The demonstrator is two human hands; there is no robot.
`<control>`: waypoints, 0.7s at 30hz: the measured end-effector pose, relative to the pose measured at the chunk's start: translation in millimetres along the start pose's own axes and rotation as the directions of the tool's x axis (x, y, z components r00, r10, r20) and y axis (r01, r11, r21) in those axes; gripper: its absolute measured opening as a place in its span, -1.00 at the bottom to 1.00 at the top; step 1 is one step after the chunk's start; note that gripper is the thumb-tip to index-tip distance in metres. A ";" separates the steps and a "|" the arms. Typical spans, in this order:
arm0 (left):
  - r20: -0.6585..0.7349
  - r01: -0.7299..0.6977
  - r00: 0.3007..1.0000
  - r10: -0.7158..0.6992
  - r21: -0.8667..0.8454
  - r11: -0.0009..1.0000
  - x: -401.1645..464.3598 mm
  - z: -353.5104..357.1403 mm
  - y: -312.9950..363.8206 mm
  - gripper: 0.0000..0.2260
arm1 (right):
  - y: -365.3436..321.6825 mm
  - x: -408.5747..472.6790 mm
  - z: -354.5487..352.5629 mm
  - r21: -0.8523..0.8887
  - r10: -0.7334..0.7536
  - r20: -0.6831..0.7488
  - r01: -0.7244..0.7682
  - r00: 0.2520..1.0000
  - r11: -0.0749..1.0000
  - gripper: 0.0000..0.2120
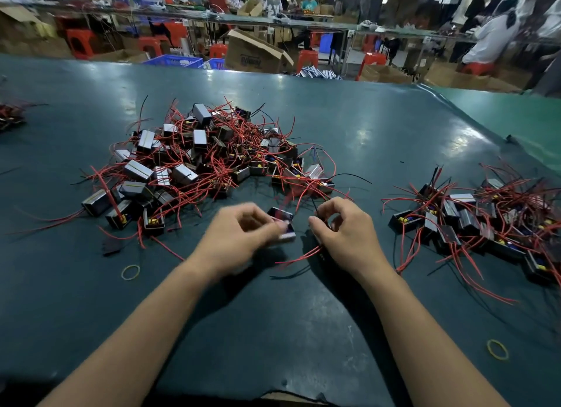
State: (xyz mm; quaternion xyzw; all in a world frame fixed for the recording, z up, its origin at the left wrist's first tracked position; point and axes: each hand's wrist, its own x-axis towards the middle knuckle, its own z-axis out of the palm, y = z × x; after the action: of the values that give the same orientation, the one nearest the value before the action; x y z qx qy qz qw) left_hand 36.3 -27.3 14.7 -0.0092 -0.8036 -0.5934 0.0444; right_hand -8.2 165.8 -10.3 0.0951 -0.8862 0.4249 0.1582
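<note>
Head: blurred black box (pixel 280 216), red wires (pixel 299 256)

The desk (pixel 303 330) is dark teal, strewn with little black boxes (pixel 170 164) trailing red wires (pixel 212 164). Two yellow rubber bands (pixel 130 272) lie on it. Behind stand red stools (pixel 79 42) and blue crates (pixel 174 61).

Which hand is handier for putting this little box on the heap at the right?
Probably the right hand: it pinches the wires and is nearer that heap; the left hand grips the box.
</note>
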 end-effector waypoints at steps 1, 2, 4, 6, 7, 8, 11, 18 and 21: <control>0.050 -0.015 0.999 0.012 0.048 0.999 -3.6 3.9 -5.1 -0.85 | -0.3 0.0 -0.3 0.003 0.007 -0.010 -0.007 1.000 1.000 -0.90; 0.075 -0.043 0.997 0.034 0.117 0.992 -4.0 5.8 -9.5 -0.87 | -0.3 0.5 -1.1 0.009 0.019 -0.021 -0.019 1.000 1.000 -0.91; 0.047 -0.116 0.993 0.106 0.309 0.944 1.8 7.1 -13.3 -0.90 | 0.3 1.3 -3.7 0.007 0.037 -0.039 -0.037 0.999 0.999 -0.89; 0.011 -0.178 0.981 0.193 0.446 0.877 11.0 5.8 -10.0 -0.92 | 0.1 0.8 -6.7 -0.003 0.029 -0.046 -0.029 0.999 1.000 -0.87; 0.013 -0.201 0.975 0.224 0.491 0.847 15.2 4.0 -8.1 -0.93 | -1.1 0.1 -7.9 0.010 0.021 -0.043 -0.020 0.999 1.000 -0.88; 0.026 -0.222 0.969 0.245 0.527 0.821 18.5 1.9 -7.3 -0.92 | -2.4 -0.9 -8.5 0.035 0.013 -0.037 -0.012 0.999 0.999 -0.91; 0.023 -0.263 0.958 0.284 0.459 0.848 19.6 -0.2 -11.5 -0.94 | -4.1 -1.0 -9.3 0.077 -0.006 -0.050 0.010 0.999 0.997 -0.96; -0.040 -0.248 0.964 0.261 0.209 0.946 12.6 4.9 -20.1 -0.87 | -9.2 -2.4 -9.2 0.218 0.008 0.007 -0.010 1.000 0.976 -0.82; -0.018 -0.304 0.949 0.313 0.194 0.933 10.6 5.1 -19.3 -0.79 | -13.1 -3.7 -8.4 0.281 0.039 0.057 -0.053 0.998 0.958 -0.87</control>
State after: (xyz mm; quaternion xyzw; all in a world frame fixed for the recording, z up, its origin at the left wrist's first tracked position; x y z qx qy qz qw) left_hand 24.1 -28.6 -4.3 -0.1168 -0.8434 -0.5003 0.1572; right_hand 0.8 164.3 2.7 0.1067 -0.8223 0.5480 0.1105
